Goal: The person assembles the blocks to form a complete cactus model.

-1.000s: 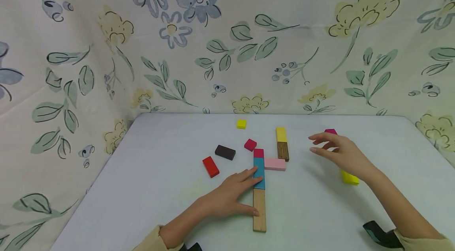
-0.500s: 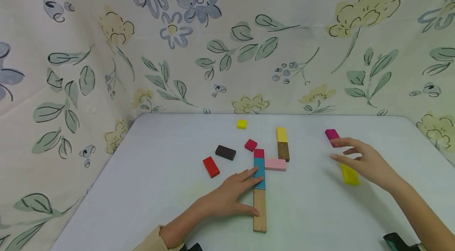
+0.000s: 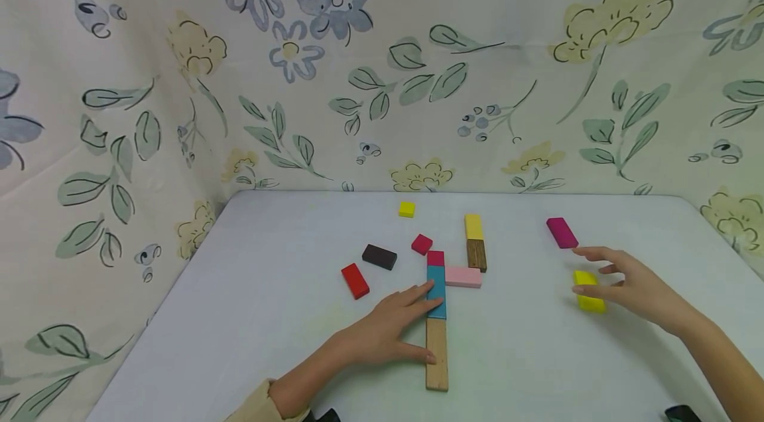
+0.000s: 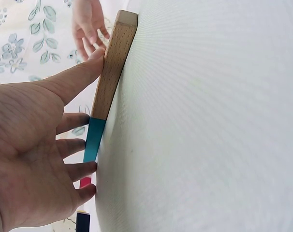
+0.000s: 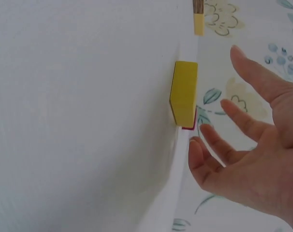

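My left hand lies spread along a straight row of blocks, fingertips on the blue block and thumb on the long natural-wood block. A small crimson block caps the row's far end, and a pink block sticks out to its right. Over on the right, my right hand hovers with parted, slightly bent fingers above a yellow block, holding nothing. Its thumb and fingers overlap that block in the head view. Just beyond lies a magenta block.
Left of the row are a red block, a black block and a crimson cube. A small yellow block sits farther back. A yellow block and a brown block stand end to end. Flowered cloth hangs behind the table.
My right hand has moved right and toward me, from beside the magenta block to over the yellow one, uncovering the magenta block. My left hand has kept its place on the row.
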A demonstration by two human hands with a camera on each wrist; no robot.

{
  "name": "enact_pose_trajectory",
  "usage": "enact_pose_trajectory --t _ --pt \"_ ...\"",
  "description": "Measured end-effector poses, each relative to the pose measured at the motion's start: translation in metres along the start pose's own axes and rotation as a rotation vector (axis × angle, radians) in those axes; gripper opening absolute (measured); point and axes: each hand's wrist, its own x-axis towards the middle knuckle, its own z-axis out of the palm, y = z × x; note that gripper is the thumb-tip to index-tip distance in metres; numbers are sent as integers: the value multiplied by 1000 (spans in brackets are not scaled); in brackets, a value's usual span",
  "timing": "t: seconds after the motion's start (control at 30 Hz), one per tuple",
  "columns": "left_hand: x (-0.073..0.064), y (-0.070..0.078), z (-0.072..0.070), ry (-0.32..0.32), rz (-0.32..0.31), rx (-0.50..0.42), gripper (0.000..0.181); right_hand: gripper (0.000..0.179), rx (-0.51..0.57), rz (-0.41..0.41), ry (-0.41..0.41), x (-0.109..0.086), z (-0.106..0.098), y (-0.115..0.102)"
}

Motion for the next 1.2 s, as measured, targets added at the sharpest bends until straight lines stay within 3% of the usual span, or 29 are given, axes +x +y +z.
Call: enact_pose_trajectory --t 0.3,0.5,0.93,1.2 --pt "0 -1 2 24 12 12 85 69 -25 -14 -53 -2 -4 18" --pt "4 -13 10 38 29 14 88 67 -23 11 -90 -3 -7 22" --pt "5 -17 12 38 32 24 89 67 -21 7 -117 -2 -9 30" --pt "1 -4 4 34 29 15 86 63 -27 -12 -103 -1 -9 31"
